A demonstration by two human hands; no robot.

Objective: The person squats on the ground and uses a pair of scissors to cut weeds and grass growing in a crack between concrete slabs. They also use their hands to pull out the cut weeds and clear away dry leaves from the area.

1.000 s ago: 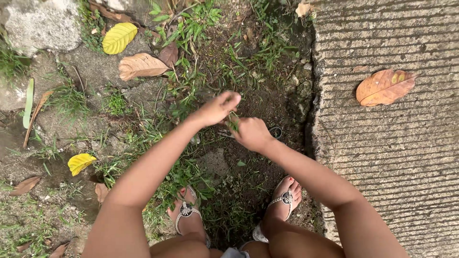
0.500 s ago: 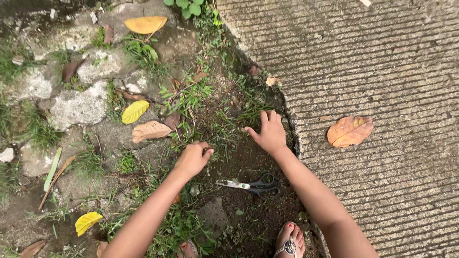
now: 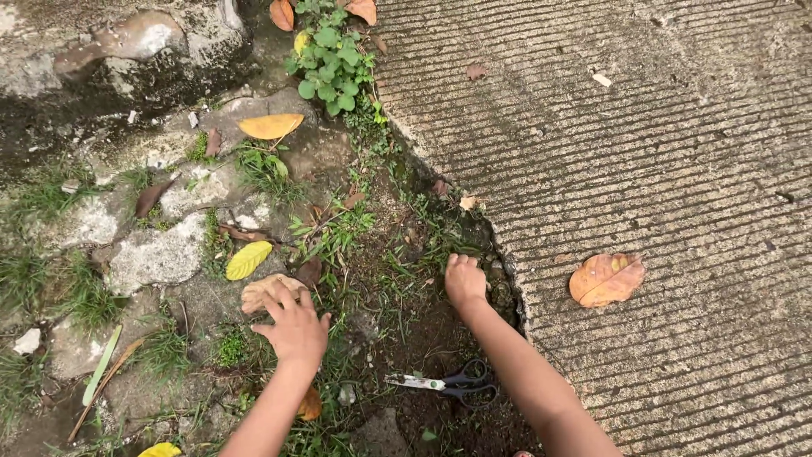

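Both hands have shifted: left hand (image 3: 296,328), fingers spread, touches a brittle tan leaf (image 3: 264,292); right hand (image 3: 464,280) curls into wiry grass (image 3: 423,245), best gripped low.

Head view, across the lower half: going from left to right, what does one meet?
Green leaf blade → yellow leaf → left hand → scissors → right hand → orange-brown leaf on the ribbed concrete.

No packages, labels, signs or screens are in view.
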